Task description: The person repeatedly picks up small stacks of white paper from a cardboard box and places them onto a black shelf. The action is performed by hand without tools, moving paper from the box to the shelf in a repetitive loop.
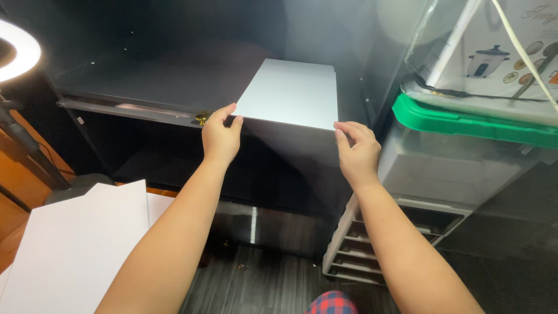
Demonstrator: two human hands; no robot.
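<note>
- left hand (pixel 221 138) pinches near-left corner of white board (pixel 290 93), fingers curled on its edge
- right hand (pixel 356 152) grips near-right corner, fingers bent
- board lies flat on dark shelf (pixel 145 81), centre-top of frame
- more white sheets (pixel 75 244) lower left; ring light (pixel 17 52) upper left; clear bin with green lid (pixel 465 122) right

white panel (pixel 290 93), green lid (pixel 465 122) (bright), red-blue plaid cloth (pixel 331 303)

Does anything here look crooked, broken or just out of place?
Nothing looks broken or spilled. The white panel lies flat on the dark cabinet shelf, held at its near corners by the left hand and right hand. More white boards lie loose on the floor at the left, overlapping unevenly.
</note>
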